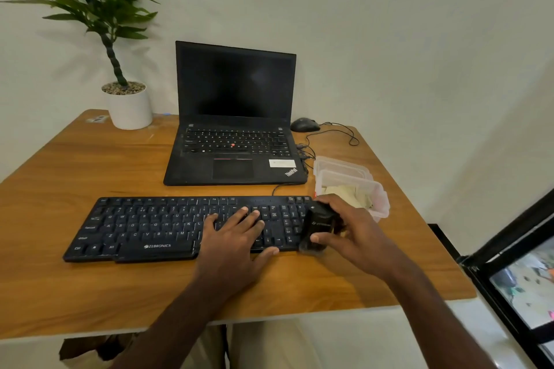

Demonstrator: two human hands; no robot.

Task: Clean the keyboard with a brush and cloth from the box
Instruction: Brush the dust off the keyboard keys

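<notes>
Now 1 keyboard (pixel 156 228) is lying near-centre on the table (pixel 75 165), long axis running left–right. Left hand (pixel 230 237) is resting flat on its right keys, fingers relaxed. Right hand (pixel 350 231) is gripping 1 black brush (pixel 319 226) at kbd's right end, tilted. 1 box (pixel 352 180) w/ cloth (pixel 347 193) is sitting just beyond, far-right.

Wooden table (pixel 90 177), pale wall (pixel 389 39)

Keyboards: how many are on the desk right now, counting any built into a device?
2. The black keyboard lies at the front, with the left hand resting flat on it. The laptop behind it has its own built-in one. No others show.
</notes>
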